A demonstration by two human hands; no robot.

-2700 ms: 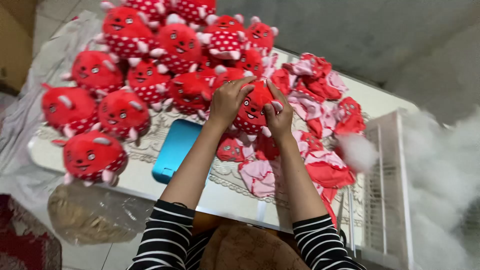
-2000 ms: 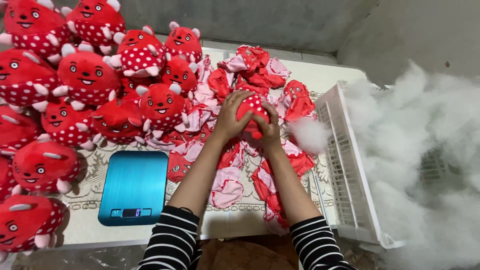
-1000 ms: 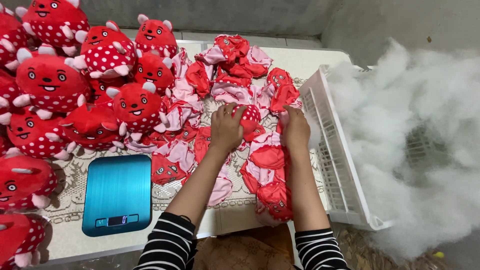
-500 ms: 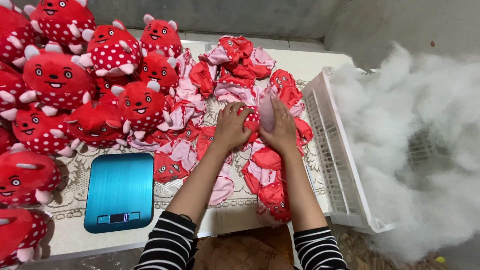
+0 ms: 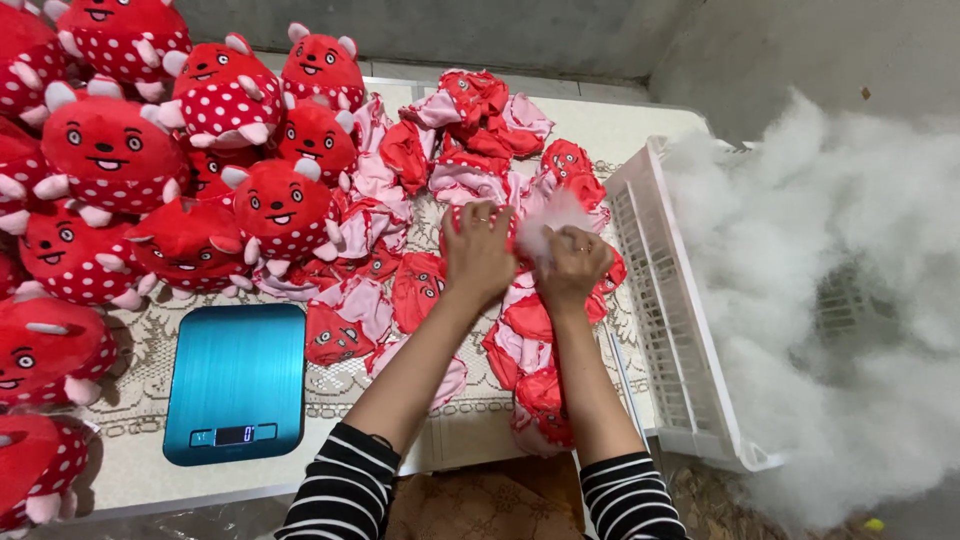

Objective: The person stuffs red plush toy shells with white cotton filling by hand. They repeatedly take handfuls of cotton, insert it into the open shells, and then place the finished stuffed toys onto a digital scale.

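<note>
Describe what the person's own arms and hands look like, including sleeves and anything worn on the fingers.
Both arms wear black-and-white horizontally striped sleeves pushed up near the elbows, leaving the forearms bare. The left hand has a thin ring on one finger, and the right hand also shows a small ring. No gloves, watch or bracelets are visible on either wrist.

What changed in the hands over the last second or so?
A second ago the right hand reached toward the white basket; now it is back at the left hand, holding a tuft of white stuffing against the red toy skin the left hand grips. The stuffed toys, blue scale and flat skins lie as before.
</note>
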